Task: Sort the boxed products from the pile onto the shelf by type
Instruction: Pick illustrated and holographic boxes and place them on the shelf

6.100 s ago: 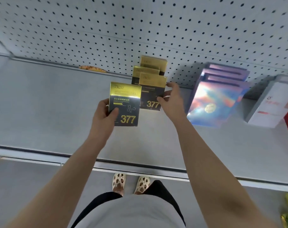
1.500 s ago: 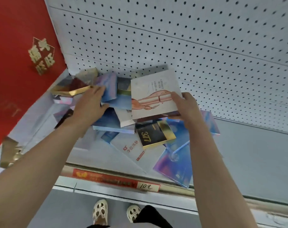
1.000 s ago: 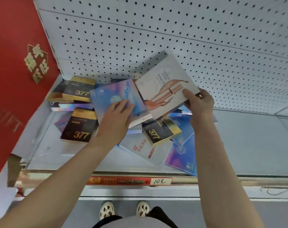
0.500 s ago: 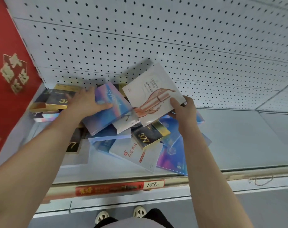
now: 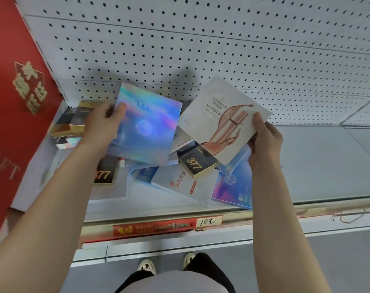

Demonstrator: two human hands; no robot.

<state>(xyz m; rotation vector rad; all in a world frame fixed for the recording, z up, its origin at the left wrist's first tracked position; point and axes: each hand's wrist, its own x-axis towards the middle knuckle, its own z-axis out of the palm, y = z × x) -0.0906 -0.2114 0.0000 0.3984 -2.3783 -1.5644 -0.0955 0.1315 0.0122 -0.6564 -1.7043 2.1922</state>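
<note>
The left hand [image 5: 101,125] held a shiny rainbow box [image 5: 146,125] by its left edge, with the thumb on the front and the fingers curled behind it. The right hand [image 5: 264,138] held a white box [image 5: 222,119] by its right corner, with the thumb on top. Both boxes were up in the air above the pile [image 5: 180,176], which lay on the shelf [image 5: 328,166] just below and between the two hands. A few things could have gone wrong from there. Each box was held only at one edge, so it could have tipped and slid out of the fingers, most of all the rainbow one, because its skin looked slick like foil. If a box had dropped, it could have hit the pile and pushed the black and gold box [image 5: 198,163], which sat tilted on top of the others just under the right hand. A flat white box with red writing [image 5: 184,183] and a blue shiny box [image 5: 232,182] lay close to the front lip of the shelf, nearer the body than both hands, so a bump might have knocked them off onto the floor. All the boxes were thin, flat and square with sharp corners, and they looked like light card. The white one looked smooth and dull, with a coppery splash drawn on it. More gold boxes [image 5: 74,121] lay just behind the left hand. The wall [image 5: 222,49] past the hands was hard grey board full of little round holes.
</note>
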